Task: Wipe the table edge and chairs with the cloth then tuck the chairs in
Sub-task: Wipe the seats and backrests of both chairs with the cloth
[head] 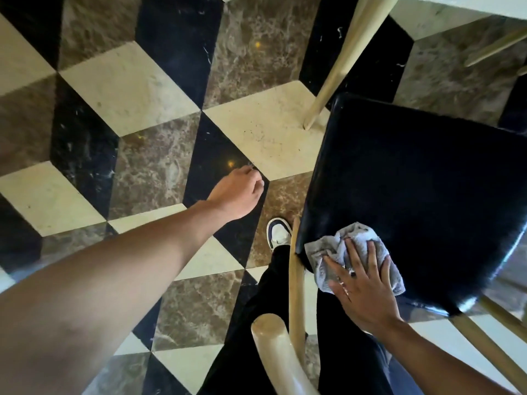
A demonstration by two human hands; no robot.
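Note:
A chair with a glossy black padded seat (pixel 422 195) and pale wooden frame stands at the right, seen from above. A crumpled grey cloth (pixel 328 246) lies on the seat's near left corner. My right hand (pixel 362 283) presses flat on the cloth, fingers spread. My left hand (pixel 238 195) hangs out over the floor to the left of the chair, fingers loosely curled, holding nothing I can see. The chair's curved wooden backrest (pixel 273 352) rises at the bottom centre, beside a thin back spindle (pixel 295 280).
A cream table leg (pixel 336 67) slants down to the floor just beyond the seat's far left corner; a table edge (pixel 456 4) shows at top right. The floor (pixel 128 89) is marble in a black, brown and cream cube pattern. My shoe (pixel 279 233) and dark trousers stand left of the chair.

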